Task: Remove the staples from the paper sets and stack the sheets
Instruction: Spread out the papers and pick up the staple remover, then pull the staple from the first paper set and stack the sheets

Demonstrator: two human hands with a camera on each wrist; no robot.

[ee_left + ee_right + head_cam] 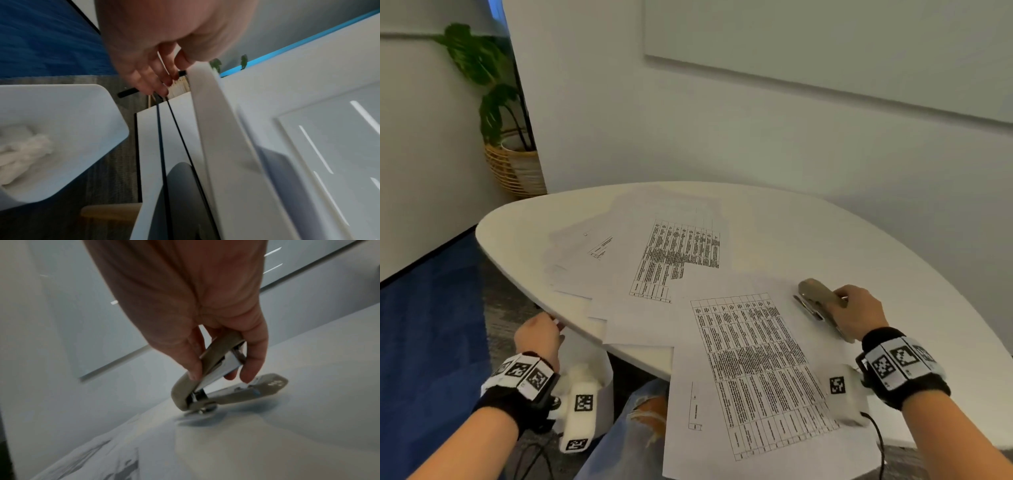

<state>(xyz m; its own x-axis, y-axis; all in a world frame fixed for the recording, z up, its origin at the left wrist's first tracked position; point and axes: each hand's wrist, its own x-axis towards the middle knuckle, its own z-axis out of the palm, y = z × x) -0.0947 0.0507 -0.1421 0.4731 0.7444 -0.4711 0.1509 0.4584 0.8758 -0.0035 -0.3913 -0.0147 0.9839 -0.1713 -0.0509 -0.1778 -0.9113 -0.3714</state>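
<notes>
Several printed sheets lie spread over the white round table (825, 233). The nearest paper set (750, 370), a dense table of text, hangs over the table's front edge. Another printed sheet (674, 257) lies behind it, with paler sheets (585, 260) to the left. My right hand (856, 311) (220, 376) grips a beige stapler (822, 301) (216, 369) at that set's far right corner. The stapler's top arm is lifted off its base, and its front end touches the paper. My left hand (541, 334) (170, 73) hangs beside the table's left edge, fingers loosely bent, with nothing visible in them.
A white bin (602, 377) with crumpled white paper (24, 149) stands under the table, below my left hand. A potted plant in a wicker basket (513, 164) stands by the wall at the far left. My knee in torn jeans (643, 411) is under the table's front edge.
</notes>
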